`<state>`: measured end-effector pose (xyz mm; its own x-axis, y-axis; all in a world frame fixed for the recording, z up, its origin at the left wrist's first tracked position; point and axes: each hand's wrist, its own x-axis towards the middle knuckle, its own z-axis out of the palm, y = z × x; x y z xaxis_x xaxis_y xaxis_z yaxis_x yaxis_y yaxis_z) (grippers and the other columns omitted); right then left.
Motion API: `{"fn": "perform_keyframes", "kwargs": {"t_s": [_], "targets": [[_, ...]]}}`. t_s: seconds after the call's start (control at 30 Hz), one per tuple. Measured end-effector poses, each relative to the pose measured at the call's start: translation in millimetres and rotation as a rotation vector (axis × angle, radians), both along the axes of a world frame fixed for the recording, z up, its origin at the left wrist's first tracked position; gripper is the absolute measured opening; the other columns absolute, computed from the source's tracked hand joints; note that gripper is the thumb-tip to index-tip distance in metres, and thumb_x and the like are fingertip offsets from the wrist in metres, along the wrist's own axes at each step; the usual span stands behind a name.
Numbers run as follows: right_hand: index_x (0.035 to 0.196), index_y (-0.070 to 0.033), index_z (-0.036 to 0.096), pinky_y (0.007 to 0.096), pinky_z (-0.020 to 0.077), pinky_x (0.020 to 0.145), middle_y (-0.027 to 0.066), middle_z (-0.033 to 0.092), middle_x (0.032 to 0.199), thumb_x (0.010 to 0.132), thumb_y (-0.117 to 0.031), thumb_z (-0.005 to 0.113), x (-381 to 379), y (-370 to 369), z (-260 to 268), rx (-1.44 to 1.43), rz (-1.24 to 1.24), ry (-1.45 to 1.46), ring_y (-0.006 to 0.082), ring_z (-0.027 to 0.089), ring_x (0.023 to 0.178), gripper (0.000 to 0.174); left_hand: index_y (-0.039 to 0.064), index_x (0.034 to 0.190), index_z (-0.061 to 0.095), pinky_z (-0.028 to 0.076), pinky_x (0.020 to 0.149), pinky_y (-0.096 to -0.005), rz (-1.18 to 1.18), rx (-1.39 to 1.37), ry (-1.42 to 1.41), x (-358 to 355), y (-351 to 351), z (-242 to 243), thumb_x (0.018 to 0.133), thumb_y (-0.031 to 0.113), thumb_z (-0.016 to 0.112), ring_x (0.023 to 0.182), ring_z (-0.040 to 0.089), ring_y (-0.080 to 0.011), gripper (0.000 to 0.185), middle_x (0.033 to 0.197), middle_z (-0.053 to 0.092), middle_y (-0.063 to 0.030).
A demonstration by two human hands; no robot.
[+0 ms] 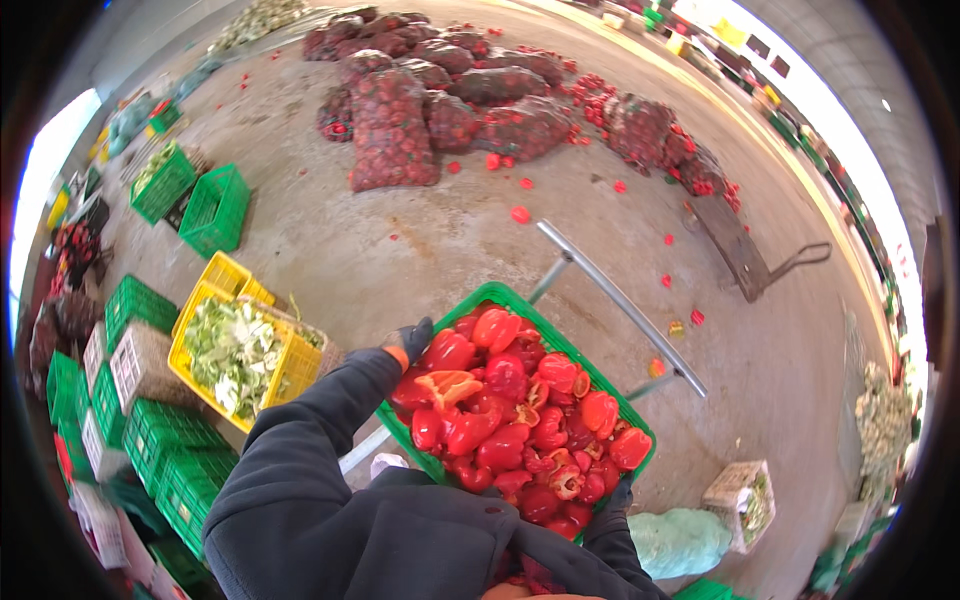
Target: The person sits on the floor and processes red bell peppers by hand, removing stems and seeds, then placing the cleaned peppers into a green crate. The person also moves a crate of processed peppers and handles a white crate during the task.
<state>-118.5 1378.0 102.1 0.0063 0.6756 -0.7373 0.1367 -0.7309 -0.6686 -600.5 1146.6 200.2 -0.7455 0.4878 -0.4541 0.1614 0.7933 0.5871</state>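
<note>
A green plastic crate [491,291] full of red bell peppers [504,447] is right in front of my body. Many peppers are cut or broken, and an orange-red piece lies on top. My left hand [414,341], in a dark glove with an orange cuff, grips the crate's left end. At the opposite end, near the lower right corner, my right hand [619,498] holds the rim, its fingers mostly hidden. Under or just beyond the crate is a metal frame with a tubular bar [622,307]; whether the crate rests on it I cannot tell.
To the left stand a yellow crate of leafy trimmings [234,356] and stacked green crates [180,457]. Filled mesh sacks [394,127] lie ahead, with loose peppers [520,215] on the concrete floor. A platform cart [731,247], pale green bag [679,541] and small crate [739,504] are right.
</note>
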Motion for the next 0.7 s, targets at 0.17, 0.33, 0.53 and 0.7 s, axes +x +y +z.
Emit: {"fn": "perform_keyframes", "kwargs": {"t_s": [0.17, 0.33, 0.53, 0.7], "targets": [[0.112, -0.002, 0.059, 0.0373, 0.0515, 0.067, 0.0096, 0.064, 0.099, 0.089, -0.064, 0.047, -15.3, 7.2, 7.3, 0.02, 0.047, 0.042, 0.0242, 0.062, 0.081, 0.067, 0.004, 0.109, 0.069, 0.04, 0.098, -0.0438, 0.085, 0.033, -0.027, 1.9, 0.5, 4.5, 0.087, 0.074, 0.026, 0.113, 0.059, -0.0387, 0.085, 0.111, 0.064, -0.0262], [0.11, -0.003, 0.059, 0.0371, 0.0509, 0.066, 0.0093, 0.064, 0.096, 0.089, -0.064, 0.048, -24.2, 9.7, 15.9, 0.041, 0.066, 0.066, 0.0238, 0.062, 0.079, 0.066, 0.003, 0.111, 0.068, 0.041, 0.097, -0.043, 0.122, 0.008, -0.006, -4.9, 2.8, -5.8, 0.089, 0.071, 0.028, 0.111, 0.059, -0.0388, 0.082, 0.11, 0.066, -0.0235], [0.106, -0.003, 0.059, 0.0368, 0.0502, 0.064, 0.009, 0.064, 0.094, 0.089, -0.063, 0.048, -15.5, 3.5, 17.4, 0.028, 0.058, 0.077, 0.0234, 0.062, 0.077, 0.064, 0.002, 0.101, 0.07, 0.044, 0.091, -0.0439, 0.121, 0.192, 0.121, -4.4, -32.8, -5.1, 0.091, 0.066, 0.031, 0.103, 0.064, -0.0357, 0.076, 0.101, 0.068, -0.0237], [0.104, -0.003, 0.06, 0.0366, 0.0497, 0.063, 0.0087, 0.064, 0.091, 0.089, -0.063, 0.049, -9.5, 1.7, 14.5, 0.014, 0.052, 0.073, 0.023, 0.061, 0.075, 0.063, 0.001, 0.102, 0.069, 0.044, 0.092, -0.0456, 0.018, 0.007, 0.138, 11.5, -50.4, 5.1, 0.091, 0.068, 0.024, 0.108, 0.059, -0.0435, 0.082, 0.103, 0.063, -0.0301]]}}
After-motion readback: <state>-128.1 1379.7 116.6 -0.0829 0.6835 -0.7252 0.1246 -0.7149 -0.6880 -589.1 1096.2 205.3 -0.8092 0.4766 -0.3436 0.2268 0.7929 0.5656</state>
